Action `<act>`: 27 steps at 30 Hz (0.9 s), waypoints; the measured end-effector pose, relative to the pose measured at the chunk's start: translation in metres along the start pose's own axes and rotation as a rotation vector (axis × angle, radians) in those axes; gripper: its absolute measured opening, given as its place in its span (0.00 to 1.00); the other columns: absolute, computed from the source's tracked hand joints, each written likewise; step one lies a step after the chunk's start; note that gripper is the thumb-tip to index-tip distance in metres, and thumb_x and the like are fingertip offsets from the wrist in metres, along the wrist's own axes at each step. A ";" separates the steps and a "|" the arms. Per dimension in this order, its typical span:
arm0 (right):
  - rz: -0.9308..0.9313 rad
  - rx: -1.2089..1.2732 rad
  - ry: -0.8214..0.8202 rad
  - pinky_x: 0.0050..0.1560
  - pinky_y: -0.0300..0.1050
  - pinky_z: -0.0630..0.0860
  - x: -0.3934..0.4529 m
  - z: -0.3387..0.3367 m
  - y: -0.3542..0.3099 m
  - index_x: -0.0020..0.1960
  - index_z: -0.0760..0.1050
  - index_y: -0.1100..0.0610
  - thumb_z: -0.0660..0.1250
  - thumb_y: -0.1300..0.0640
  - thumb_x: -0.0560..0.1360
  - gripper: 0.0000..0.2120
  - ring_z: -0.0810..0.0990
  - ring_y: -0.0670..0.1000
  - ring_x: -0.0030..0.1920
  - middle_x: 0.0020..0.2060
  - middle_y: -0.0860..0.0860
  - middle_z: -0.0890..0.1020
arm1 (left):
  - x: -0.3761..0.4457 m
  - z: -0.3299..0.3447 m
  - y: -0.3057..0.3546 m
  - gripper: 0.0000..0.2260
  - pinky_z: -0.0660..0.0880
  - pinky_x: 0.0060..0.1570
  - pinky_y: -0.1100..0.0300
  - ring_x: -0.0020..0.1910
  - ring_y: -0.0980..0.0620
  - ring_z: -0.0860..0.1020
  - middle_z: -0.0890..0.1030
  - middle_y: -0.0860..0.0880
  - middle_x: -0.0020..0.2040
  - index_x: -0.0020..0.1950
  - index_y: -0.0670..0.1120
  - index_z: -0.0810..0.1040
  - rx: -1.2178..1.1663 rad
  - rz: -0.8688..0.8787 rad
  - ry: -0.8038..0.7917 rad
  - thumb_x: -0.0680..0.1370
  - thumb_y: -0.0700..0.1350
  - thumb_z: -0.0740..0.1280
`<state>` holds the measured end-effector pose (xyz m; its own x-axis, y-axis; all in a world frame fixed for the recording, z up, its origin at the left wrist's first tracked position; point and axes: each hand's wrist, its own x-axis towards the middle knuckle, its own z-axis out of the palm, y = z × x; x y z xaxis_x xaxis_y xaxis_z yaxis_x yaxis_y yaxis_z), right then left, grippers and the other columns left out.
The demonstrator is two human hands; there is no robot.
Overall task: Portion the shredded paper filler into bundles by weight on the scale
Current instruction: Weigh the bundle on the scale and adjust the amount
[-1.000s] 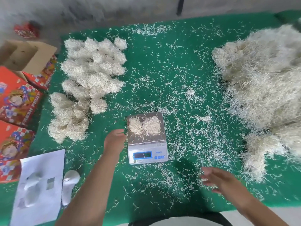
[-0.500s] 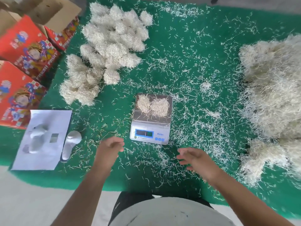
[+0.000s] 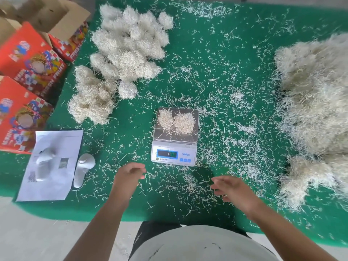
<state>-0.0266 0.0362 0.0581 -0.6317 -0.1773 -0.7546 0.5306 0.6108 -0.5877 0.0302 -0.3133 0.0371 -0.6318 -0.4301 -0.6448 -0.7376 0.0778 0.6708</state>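
We see a scale: brushed metal pan, glossy white plastic body. Shredded paper filler matt, wiry. Tabletop under fuzzy green cloth. Boxes printed glossy cardboard; paper sheet smooth, matt.

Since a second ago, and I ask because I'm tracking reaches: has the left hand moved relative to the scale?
Yes. The left hand was beside the scale's left edge; it now hangs below the display's near-left corner, drawn back toward the person, holding nothing.

One scale bearing two paper clumps; two hands, left and right; three red boxes at ten o'clock; one printed sheet.
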 end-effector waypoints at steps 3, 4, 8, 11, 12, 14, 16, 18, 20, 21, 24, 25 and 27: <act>0.010 -0.021 0.005 0.57 0.44 0.81 0.001 0.005 0.003 0.64 0.79 0.44 0.63 0.44 0.85 0.12 0.86 0.38 0.49 0.52 0.38 0.86 | 0.014 -0.001 0.003 0.06 0.79 0.55 0.50 0.49 0.53 0.85 0.86 0.56 0.43 0.51 0.59 0.85 -0.001 0.015 -0.002 0.77 0.48 0.71; 0.017 -0.024 0.008 0.57 0.45 0.81 0.002 0.006 0.003 0.64 0.78 0.45 0.63 0.44 0.85 0.12 0.86 0.38 0.50 0.52 0.38 0.86 | 0.020 -0.001 0.003 0.06 0.79 0.54 0.51 0.48 0.53 0.85 0.86 0.57 0.43 0.51 0.59 0.84 0.021 0.022 -0.009 0.78 0.48 0.71; 0.029 -0.107 0.043 0.57 0.44 0.80 0.007 0.007 0.009 0.67 0.78 0.45 0.66 0.46 0.84 0.13 0.86 0.43 0.50 0.55 0.41 0.85 | 0.043 0.009 -0.003 0.12 0.77 0.52 0.53 0.53 0.53 0.82 0.84 0.56 0.55 0.63 0.55 0.80 0.200 0.072 -0.018 0.79 0.48 0.71; 0.069 -0.181 0.112 0.45 0.40 0.79 0.011 0.010 0.018 0.71 0.75 0.45 0.69 0.47 0.82 0.18 0.87 0.51 0.48 0.63 0.42 0.80 | 0.056 0.023 -0.021 0.35 0.75 0.63 0.47 0.71 0.44 0.70 0.65 0.44 0.77 0.79 0.53 0.65 0.541 0.127 0.037 0.76 0.53 0.76; 0.083 -0.198 0.138 0.42 0.39 0.78 0.013 0.011 0.023 0.74 0.73 0.46 0.70 0.47 0.82 0.21 0.85 0.50 0.45 0.67 0.43 0.77 | 0.059 0.027 -0.028 0.42 0.71 0.69 0.39 0.79 0.39 0.59 0.55 0.44 0.82 0.82 0.54 0.58 0.617 0.123 0.031 0.74 0.56 0.77; 0.112 -0.219 0.177 0.46 0.39 0.79 0.015 0.014 0.034 0.79 0.67 0.47 0.71 0.48 0.81 0.29 0.82 0.48 0.47 0.73 0.49 0.70 | 0.064 0.037 -0.044 0.51 0.64 0.72 0.29 0.83 0.38 0.42 0.40 0.47 0.84 0.85 0.54 0.48 0.708 0.099 -0.009 0.72 0.62 0.77; 0.138 -0.267 0.196 0.63 0.46 0.76 0.015 0.012 0.046 0.82 0.62 0.48 0.71 0.47 0.81 0.34 0.79 0.50 0.59 0.80 0.52 0.61 | 0.067 0.048 -0.057 0.54 0.59 0.74 0.27 0.83 0.39 0.38 0.35 0.48 0.84 0.85 0.54 0.43 0.774 0.081 -0.027 0.71 0.68 0.74; 0.167 -0.291 0.211 0.71 0.53 0.70 0.013 0.007 0.060 0.83 0.59 0.47 0.71 0.47 0.81 0.36 0.76 0.53 0.65 0.82 0.51 0.56 | 0.066 0.062 -0.064 0.55 0.52 0.74 0.28 0.82 0.38 0.37 0.33 0.47 0.83 0.85 0.54 0.40 0.815 0.081 -0.026 0.71 0.71 0.71; 0.196 -0.308 0.232 0.76 0.56 0.65 0.010 -0.002 0.077 0.84 0.58 0.50 0.71 0.48 0.81 0.37 0.72 0.58 0.73 0.82 0.52 0.55 | 0.062 0.077 -0.066 0.55 0.50 0.75 0.29 0.82 0.37 0.38 0.35 0.45 0.84 0.85 0.52 0.41 0.807 0.092 -0.008 0.72 0.71 0.71; 0.211 -0.323 0.242 0.78 0.57 0.63 0.009 -0.007 0.087 0.84 0.57 0.51 0.71 0.48 0.80 0.38 0.69 0.59 0.76 0.82 0.54 0.55 | 0.058 0.085 -0.066 0.54 0.50 0.76 0.30 0.82 0.36 0.39 0.37 0.43 0.84 0.85 0.51 0.44 0.792 0.106 0.001 0.72 0.70 0.71; 0.252 -0.358 0.279 0.79 0.59 0.63 0.006 -0.023 0.113 0.84 0.58 0.54 0.73 0.47 0.80 0.39 0.66 0.61 0.78 0.82 0.58 0.56 | 0.041 0.113 -0.068 0.50 0.50 0.78 0.33 0.83 0.36 0.41 0.41 0.41 0.84 0.85 0.48 0.48 0.761 0.196 -0.002 0.74 0.67 0.71; 0.259 -0.352 0.291 0.79 0.58 0.64 0.005 -0.029 0.120 0.84 0.58 0.53 0.73 0.47 0.79 0.39 0.68 0.61 0.77 0.82 0.58 0.57 | 0.033 0.124 -0.069 0.50 0.50 0.78 0.34 0.83 0.36 0.41 0.42 0.41 0.85 0.85 0.49 0.47 0.730 0.221 -0.014 0.75 0.66 0.72; 0.265 -0.325 0.301 0.77 0.58 0.65 0.001 -0.041 0.135 0.83 0.58 0.53 0.74 0.47 0.79 0.40 0.70 0.60 0.76 0.81 0.57 0.58 | 0.016 0.147 -0.070 0.50 0.51 0.79 0.35 0.83 0.40 0.41 0.43 0.43 0.85 0.85 0.49 0.48 0.677 0.243 -0.041 0.74 0.65 0.73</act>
<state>0.0211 0.1503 -0.0102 -0.6598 0.2170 -0.7194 0.5214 0.8216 -0.2304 0.0363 -0.1938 -0.0738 -0.7958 -0.2968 -0.5278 -0.5523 0.7133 0.4315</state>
